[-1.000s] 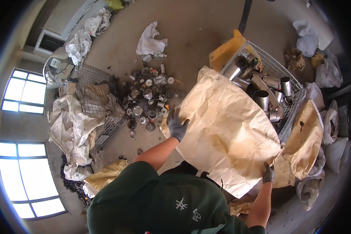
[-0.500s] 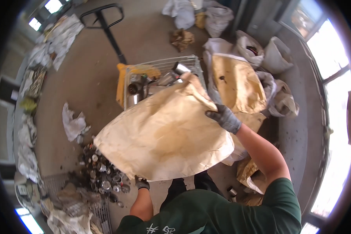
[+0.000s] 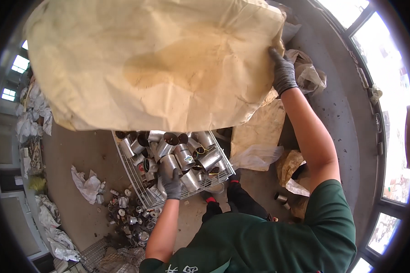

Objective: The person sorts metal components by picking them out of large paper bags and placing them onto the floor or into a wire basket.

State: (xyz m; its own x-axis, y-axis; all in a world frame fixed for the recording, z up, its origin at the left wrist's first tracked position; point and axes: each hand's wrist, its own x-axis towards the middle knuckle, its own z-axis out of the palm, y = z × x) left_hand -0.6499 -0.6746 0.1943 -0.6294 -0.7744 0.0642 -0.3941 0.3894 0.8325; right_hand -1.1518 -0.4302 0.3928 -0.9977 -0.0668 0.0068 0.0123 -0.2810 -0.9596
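A large tan sack (image 3: 168, 59), stained in its middle, spreads across the upper part of the view. My right hand (image 3: 283, 73), in a grey glove, is closed on the sack's right edge. Below the sack is a wire basket (image 3: 134, 190) heaped with shiny metal cylinders (image 3: 184, 157), some with open dark ends. My gloved left hand (image 3: 171, 185) reaches over the basket's near side, its fingers apart against the cylinders. The sack covers the far part of the basket.
Small metal parts (image 3: 132, 218) lie piled on the floor to the left, near a crumpled white bag (image 3: 87, 184). More tan sacks (image 3: 258, 127) and a loose metal cylinder (image 3: 281, 199) are at the right. Windows (image 3: 382, 91) line the right wall.
The sack has been raised and moved away from me, with my right hand still on it. My left hand has let go of its near corner and come to the cylinders in the basket.
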